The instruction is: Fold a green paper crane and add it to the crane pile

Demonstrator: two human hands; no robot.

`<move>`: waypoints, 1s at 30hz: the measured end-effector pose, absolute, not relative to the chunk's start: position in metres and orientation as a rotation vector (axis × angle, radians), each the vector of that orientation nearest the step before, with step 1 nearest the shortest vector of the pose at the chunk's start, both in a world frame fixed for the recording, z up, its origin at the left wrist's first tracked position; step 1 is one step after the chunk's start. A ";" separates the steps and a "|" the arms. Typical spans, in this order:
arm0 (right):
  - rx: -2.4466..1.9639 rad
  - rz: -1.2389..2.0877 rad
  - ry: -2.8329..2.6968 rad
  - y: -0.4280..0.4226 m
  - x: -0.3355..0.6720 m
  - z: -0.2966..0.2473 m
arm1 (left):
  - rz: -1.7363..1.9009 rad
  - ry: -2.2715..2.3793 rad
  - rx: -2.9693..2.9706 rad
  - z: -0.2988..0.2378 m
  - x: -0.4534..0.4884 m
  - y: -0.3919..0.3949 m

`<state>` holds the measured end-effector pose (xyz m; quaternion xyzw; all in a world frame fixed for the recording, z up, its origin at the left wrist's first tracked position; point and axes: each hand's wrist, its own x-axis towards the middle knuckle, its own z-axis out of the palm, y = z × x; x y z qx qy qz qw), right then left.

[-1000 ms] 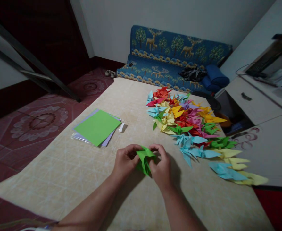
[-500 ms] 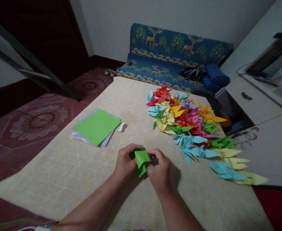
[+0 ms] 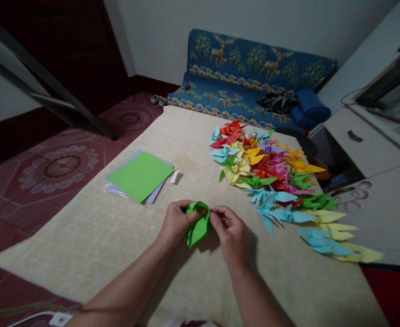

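A partly folded green paper (image 3: 199,230) is held just above the table, its layers spread apart at the top. My left hand (image 3: 177,223) grips it from the left, with the thumb pushed in between the layers. On the other side, my right hand (image 3: 230,226) pinches its right edge between thumb and fingertips. Flat sheets of paper, a green one (image 3: 140,176) over purple ones, lie beyond my left hand. A crowd of folded paper cranes (image 3: 266,163) in many colours covers the right part of the table, beyond and beside my right hand.
A pale patterned cloth covers the table (image 3: 94,254). A small white scrap (image 3: 174,176) lies beside the sheets. Behind the table stands a blue sofa (image 3: 234,86) with a deer pattern. To the right is a white cabinet (image 3: 380,200); a ladder-like metal frame (image 3: 50,77) leans at left.
The green paper has been turned and its layers opened; my left thumb now sits inside the fold. My right hand has shifted slightly to the paper's upper right edge. The view has moved a little.
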<state>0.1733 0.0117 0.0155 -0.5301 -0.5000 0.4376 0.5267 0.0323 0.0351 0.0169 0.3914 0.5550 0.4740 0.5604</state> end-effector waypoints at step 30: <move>-1.216 0.703 -1.429 0.020 0.177 0.030 | 0.996 1.426 1.234 0.009 0.035 0.035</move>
